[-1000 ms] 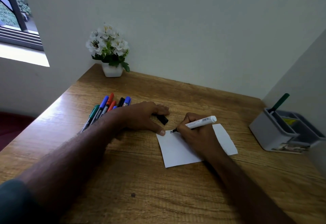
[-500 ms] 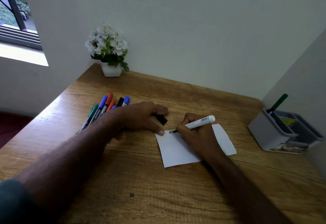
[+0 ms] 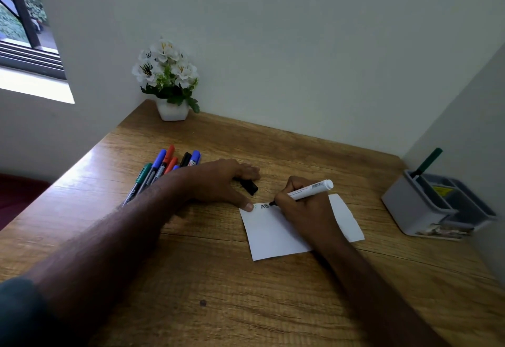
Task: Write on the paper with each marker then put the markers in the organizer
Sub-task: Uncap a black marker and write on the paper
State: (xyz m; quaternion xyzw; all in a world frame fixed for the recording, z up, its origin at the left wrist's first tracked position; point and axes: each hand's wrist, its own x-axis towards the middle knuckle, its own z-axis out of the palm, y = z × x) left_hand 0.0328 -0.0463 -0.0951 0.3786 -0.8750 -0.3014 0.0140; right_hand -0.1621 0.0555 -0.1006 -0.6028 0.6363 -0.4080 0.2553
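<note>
A white paper (image 3: 276, 234) lies on the wooden desk (image 3: 218, 292). My right hand (image 3: 303, 210) grips a white marker (image 3: 311, 189) with its black tip on the paper's top edge, beside dark letters. My left hand (image 3: 218, 181) lies flat on the desk, its thumb pressing the paper's top left corner. A black cap (image 3: 249, 186) lies just beyond that hand's fingers. Several capped markers (image 3: 164, 167) in blue, red, green and black lie in a bunch behind my left wrist. The grey organizer (image 3: 431, 204) stands at the right with a green marker (image 3: 427, 162) upright in it.
A white pot of white flowers (image 3: 169, 84) stands in the desk's far left corner. Walls close the desk at the back and right. A window (image 3: 24, 24) is at the upper left. A small dark spot (image 3: 202, 303) marks the desk near me.
The marker tip has moved a little rightward along the paper's top edge, and more dark letters show there. My left hand has kept its place.
</note>
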